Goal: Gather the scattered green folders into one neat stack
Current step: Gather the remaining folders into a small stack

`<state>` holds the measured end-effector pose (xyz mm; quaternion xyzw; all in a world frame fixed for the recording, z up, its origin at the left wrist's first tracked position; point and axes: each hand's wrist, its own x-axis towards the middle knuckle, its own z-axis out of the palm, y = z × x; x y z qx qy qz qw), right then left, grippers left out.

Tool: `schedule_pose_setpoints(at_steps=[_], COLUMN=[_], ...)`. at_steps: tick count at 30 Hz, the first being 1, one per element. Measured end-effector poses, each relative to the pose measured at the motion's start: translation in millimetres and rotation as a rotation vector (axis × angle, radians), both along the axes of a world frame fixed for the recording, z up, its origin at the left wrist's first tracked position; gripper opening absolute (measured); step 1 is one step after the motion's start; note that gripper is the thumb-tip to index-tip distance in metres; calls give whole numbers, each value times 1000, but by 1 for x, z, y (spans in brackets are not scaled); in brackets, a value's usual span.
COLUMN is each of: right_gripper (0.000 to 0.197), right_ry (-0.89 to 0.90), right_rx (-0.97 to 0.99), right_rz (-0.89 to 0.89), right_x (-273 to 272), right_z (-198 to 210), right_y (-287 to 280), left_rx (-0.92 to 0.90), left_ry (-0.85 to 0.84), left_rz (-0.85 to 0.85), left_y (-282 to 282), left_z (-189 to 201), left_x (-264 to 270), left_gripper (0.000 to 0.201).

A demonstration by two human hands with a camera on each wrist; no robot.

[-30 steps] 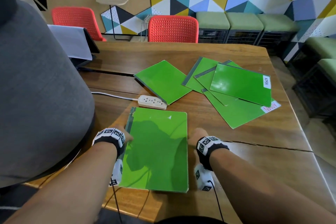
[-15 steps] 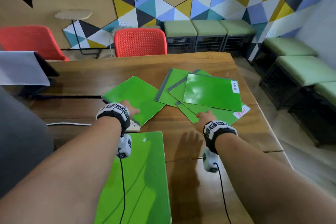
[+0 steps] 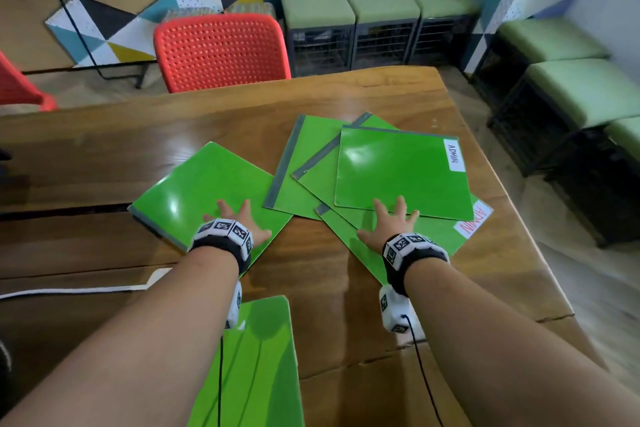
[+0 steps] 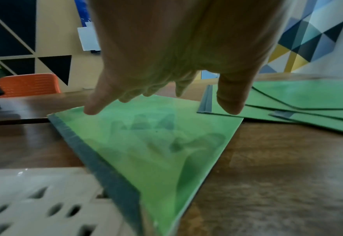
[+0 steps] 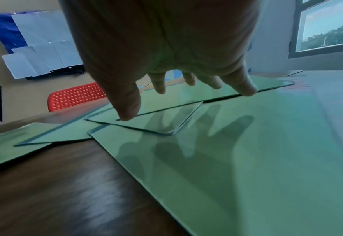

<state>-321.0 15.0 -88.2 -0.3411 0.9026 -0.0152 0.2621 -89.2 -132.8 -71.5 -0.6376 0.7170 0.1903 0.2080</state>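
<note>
Wooden table (image 3: pixel 363 104): one, brown, with a long dark crack across its left part.

Stools (image 3: pixel 381 3): three in a row along the patterned wall behind the table, green cushions on dark crate bases; more of the same kind stand to the right, cut by the edge of the view.

Red chair (image 3: pixel 221 48): one full chair at the far edge of the table; a corner of a second red one shows at the far left.

Green folders: six counted.
- Near folder (image 3: pixel 256 367), one, lying at the near edge of the table, partly under the left forearm.
- Lone folder (image 3: pixel 194 191), one, left of centre, turned at an angle, grey spine toward the left; its near corner rests on the power strip.
- Fanned pile (image 3: pixel 401 173), four, overlapping at different angles on the right half of the table. The top one carries a white "ADMIN" label; the lowest carries a label with red lettering at its right corner.

Power strip (image 4: pixel 39 204): one, white, under the lone folder's spine, its white cord (image 3: pixel 69 291) running off to the left.

Hands: two, each with a marker band at the wrist.
- Left hand (image 3: pixel 239 222): fingers spread and straight, over the lone folder's near right part, grasping nothing; fingertips (image 4: pixel 93 108) at or just above the cover, contact not certain.
- Right hand (image 3: pixel 388 222): fingers splayed, over the pile's near edge, grasping nothing; fingertips (image 5: pixel 247 91) reach the edge of the top folder.
</note>
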Motion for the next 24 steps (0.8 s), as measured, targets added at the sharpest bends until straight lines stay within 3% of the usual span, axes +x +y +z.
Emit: schedule_pose_setpoints(at_steps=[4,10,19,21,24], right_gripper=[87,76,48,43,53], right_ry=[20,2,-81,-74,-69], right_rx=[44,108,57,15,-27], right_rz=[18,188,308,272,106], right_x=[-9,-14,-22,-26,-30], right_z=[-19,-31,2,5,10], right_y=[-27,-13,62,70,68], left_rx=[101,214,369,333,171], left_ry=[-39,-45,-53,1,109], left_rz=[-26,-147,-471,-499,-362], left_y=[-11,13,73,74,58], left_z=[-22,-26,11,17,29], left_x=[-13,-30,-33,-29,-21], left_gripper=[102,109,79,65,43])
